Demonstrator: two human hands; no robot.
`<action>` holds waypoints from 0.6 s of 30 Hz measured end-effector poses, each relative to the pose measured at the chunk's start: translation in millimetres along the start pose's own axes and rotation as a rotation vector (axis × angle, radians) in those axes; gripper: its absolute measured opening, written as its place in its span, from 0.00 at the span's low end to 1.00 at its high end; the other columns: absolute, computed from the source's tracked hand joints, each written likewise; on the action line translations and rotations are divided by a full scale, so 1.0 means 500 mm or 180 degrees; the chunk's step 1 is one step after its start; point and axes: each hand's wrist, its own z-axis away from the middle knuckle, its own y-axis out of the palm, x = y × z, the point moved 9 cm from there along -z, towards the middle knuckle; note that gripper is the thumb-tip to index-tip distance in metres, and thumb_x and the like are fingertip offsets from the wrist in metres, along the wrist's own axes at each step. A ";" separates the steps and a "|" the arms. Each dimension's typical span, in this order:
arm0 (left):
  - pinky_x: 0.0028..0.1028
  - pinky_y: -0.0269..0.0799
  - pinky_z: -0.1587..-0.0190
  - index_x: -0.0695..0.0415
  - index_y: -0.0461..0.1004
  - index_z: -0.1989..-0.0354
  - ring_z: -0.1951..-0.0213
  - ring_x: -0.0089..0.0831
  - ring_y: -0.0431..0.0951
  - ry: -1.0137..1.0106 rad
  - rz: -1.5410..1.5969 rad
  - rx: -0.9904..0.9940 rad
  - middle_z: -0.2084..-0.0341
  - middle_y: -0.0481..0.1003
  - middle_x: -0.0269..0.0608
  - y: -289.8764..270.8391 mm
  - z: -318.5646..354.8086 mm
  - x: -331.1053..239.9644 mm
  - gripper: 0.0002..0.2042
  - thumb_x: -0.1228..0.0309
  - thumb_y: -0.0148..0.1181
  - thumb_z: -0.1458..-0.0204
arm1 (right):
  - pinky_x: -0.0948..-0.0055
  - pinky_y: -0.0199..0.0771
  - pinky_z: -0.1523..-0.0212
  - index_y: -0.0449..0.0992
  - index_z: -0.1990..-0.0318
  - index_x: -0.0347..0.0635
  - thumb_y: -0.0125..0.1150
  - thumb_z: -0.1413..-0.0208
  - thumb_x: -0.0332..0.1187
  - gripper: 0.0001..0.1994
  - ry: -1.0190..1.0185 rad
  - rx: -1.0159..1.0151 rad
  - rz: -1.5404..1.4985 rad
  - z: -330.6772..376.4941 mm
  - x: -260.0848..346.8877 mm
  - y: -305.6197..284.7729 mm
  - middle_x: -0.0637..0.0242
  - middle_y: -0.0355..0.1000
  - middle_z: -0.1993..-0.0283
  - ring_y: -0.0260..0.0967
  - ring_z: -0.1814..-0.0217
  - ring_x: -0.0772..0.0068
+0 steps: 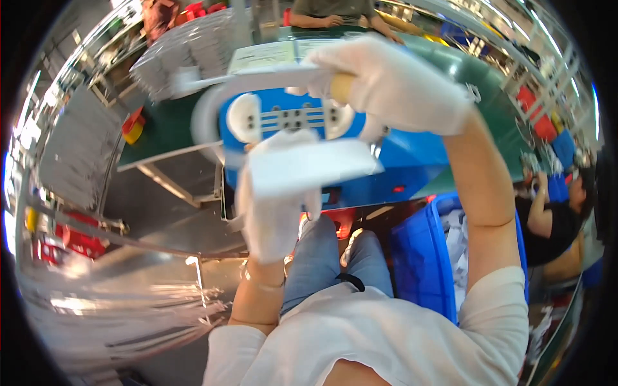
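Observation:
My left hand (273,222), in a white glove, is closed on a white flat piece (312,167), blurred by motion, in front of a blue machine (421,151). At the far right of the machine is my right hand (402,83), also gloved, its fingers pinched at the end of a white strip (264,80). A bare, yellowish tip shows at its fingers. The strip runs leftward above the machine and is smeared. On the machine's face sit a white round part (244,118) at left and another at right, with metal bars between them. My left fingers are partly hidden by the piece.
The machine rests on a green table (167,132). A red and yellow tape dispenser (133,125) lies at its left edge. Plastic-wrapped stacks (183,55) and a person's hands (335,21) are beyond. A blue bin (418,257) with white pieces stands at my right; another person sits farther right.

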 end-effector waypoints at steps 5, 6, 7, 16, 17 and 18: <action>0.21 0.69 0.75 0.66 0.51 0.36 0.75 0.27 0.73 0.0294 -0.1892 0.0725 0.49 0.68 0.56 0.096 0.031 -0.064 0.65 0.37 0.73 0.84 | 0.78 0.64 0.76 0.77 0.61 0.38 0.57 0.44 0.35 0.10 0.0715 -0.0683 -0.1132 0.088 -0.126 -0.162 0.71 0.69 0.75 0.65 0.76 0.75; 0.21 0.69 0.74 0.65 0.49 0.35 0.75 0.27 0.73 0.0112 -0.2414 0.0767 0.46 0.66 0.56 0.076 0.034 -0.056 0.66 0.37 0.73 0.84 | 0.80 0.58 0.79 0.77 0.64 0.38 0.56 0.44 0.34 0.09 0.0496 -0.0718 -0.1663 0.125 -0.200 -0.191 0.73 0.67 0.76 0.60 0.79 0.79; 0.22 0.70 0.72 0.65 0.51 0.35 0.74 0.27 0.73 -0.0275 -0.2592 0.0911 0.47 0.67 0.55 0.045 0.045 -0.036 0.64 0.38 0.73 0.83 | 0.81 0.53 0.83 0.77 0.66 0.37 0.55 0.43 0.34 0.09 0.0231 -0.0750 -0.2196 0.187 -0.286 -0.208 0.76 0.65 0.77 0.56 0.82 0.82; 0.21 0.69 0.66 0.66 0.57 0.38 0.71 0.25 0.73 -0.1644 -0.3538 0.1387 0.53 0.71 0.50 -0.041 0.102 0.088 0.50 0.39 0.65 0.63 | 0.64 0.75 0.68 0.72 0.63 0.36 0.51 0.45 0.27 0.06 0.1882 -0.2186 -0.3421 0.658 -0.884 -0.057 0.56 0.69 0.74 0.70 0.75 0.59; 0.21 0.69 0.66 0.66 0.57 0.38 0.71 0.25 0.73 -0.1697 -0.3546 0.1397 0.53 0.71 0.50 -0.044 0.105 0.098 0.50 0.39 0.65 0.63 | 0.67 0.74 0.69 0.72 0.64 0.36 0.53 0.46 0.27 0.05 0.1595 -0.2155 -0.3686 0.676 -0.838 -0.037 0.59 0.69 0.75 0.69 0.75 0.63; 0.23 0.70 0.64 0.66 0.57 0.38 0.69 0.25 0.73 -0.1728 -0.3517 0.1373 0.53 0.71 0.51 -0.041 0.098 0.107 0.49 0.42 0.66 0.62 | 0.69 0.75 0.64 0.73 0.70 0.37 0.58 0.58 0.29 0.07 0.1736 -0.1698 -0.1595 0.699 -0.829 -0.047 0.61 0.74 0.71 0.75 0.65 0.62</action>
